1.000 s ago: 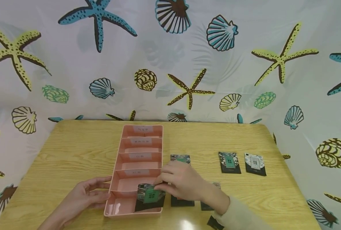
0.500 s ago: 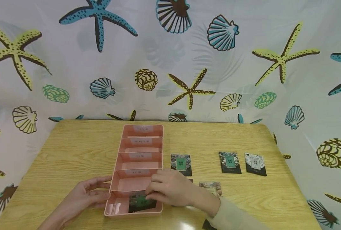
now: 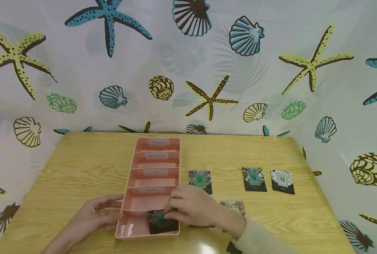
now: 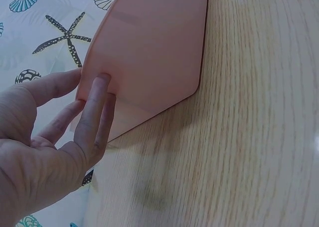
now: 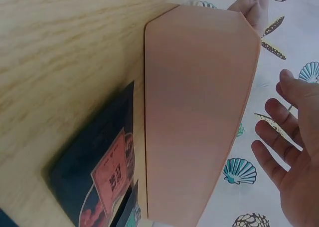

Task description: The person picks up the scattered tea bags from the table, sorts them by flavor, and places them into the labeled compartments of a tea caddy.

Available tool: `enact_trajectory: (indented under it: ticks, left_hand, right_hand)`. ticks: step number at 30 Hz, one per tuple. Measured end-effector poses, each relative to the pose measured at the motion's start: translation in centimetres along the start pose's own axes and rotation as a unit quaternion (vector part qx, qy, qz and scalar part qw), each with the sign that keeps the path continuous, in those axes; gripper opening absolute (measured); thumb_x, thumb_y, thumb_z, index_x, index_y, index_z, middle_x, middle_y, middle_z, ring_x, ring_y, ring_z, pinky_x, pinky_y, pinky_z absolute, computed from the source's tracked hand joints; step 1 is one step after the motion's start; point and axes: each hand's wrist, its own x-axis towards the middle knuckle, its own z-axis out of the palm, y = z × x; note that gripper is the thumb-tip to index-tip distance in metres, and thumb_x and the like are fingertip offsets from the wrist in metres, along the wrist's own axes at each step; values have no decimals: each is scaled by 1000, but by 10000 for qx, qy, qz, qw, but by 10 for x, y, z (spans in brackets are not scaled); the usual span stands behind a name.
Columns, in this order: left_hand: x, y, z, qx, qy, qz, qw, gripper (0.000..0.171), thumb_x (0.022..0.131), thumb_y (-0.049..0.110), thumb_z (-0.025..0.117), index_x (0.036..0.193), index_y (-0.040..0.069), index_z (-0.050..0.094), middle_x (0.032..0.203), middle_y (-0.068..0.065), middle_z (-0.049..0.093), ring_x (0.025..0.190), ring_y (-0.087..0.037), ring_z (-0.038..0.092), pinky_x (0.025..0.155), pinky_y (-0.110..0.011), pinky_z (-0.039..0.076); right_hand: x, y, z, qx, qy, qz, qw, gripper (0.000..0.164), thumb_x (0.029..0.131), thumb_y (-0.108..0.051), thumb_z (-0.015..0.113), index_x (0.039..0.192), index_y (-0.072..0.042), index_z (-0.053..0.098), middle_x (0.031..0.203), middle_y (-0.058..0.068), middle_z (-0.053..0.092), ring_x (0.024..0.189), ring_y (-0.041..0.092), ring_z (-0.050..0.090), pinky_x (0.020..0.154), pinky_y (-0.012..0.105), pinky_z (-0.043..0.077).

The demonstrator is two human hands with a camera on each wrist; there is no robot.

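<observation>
A pink divided box [image 3: 147, 237] with white paper labels [image 3: 156, 172] stands on the table. In its nearest compartment lies a dark tea sachet [image 3: 159, 227] with a green label, partly covered by my right fingers. My right hand [image 3: 194, 206] is over the box's right rim; in the right wrist view its fingers [image 5: 269, 157] are apart and loosely bent, with nothing between them. My left hand [image 3: 94, 216] holds the box's left wall near the front corner, some fingers [image 4: 92, 114] against the outside and others at the rim.
Right of the box are a green-label sachet [image 3: 200, 182], a red-label sachet [image 5: 112, 172] and a brownish one [image 3: 234, 206]. Farther right lie another green-label sachet [image 3: 254, 180] and a white one [image 3: 282, 180]. A patterned cloth [image 3: 188, 63] hangs behind the table [image 3: 90, 162].
The right hand has lowered the green-label sachet into the nearest compartment. The sachet has then slid slightly right and flattened there, and the fingers have loosened. The left hand has stayed put.
</observation>
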Motion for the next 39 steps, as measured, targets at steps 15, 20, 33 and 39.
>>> enact_trajectory:
  ticks: [15,20,33,39]
  left_hand:
    - [0,2,0,-86,-7,54,9999,73,102,14,70,160,-9,32,129,0,65,109,-14,74,88,-37,66]
    - [0,2,0,-123,-28,80,9999,72,102,14,70,160,-9,32,128,1,65,109,-13,74,89,-37,66]
    - [-1,2,0,-24,-24,-8,10000,74,102,16,70,160,-9,32,131,-2,63,109,-11,73,88,-36,66]
    - [-1,2,0,-10,-41,-48,10000,71,102,16,70,160,-8,34,131,-3,63,108,-12,73,88,-37,66]
  right_hand:
    - [-18,26,-29,-493,-149,443,9977,28,92,-42,81,110,-21,76,108,-6,72,97,8,68,86,22,58]
    - [-27,35,-38,-521,-488,752,9946,39,91,-46,80,119,-19,74,116,-2,72,106,13,69,94,29,60]
    - [-47,59,-47,-943,-1707,1548,9685,55,100,-59,65,142,-23,65,132,0,68,122,19,66,105,39,58]
    - [-56,70,-41,-1074,-2039,1758,9571,59,101,-61,62,145,-22,62,134,2,68,123,21,65,106,42,57]
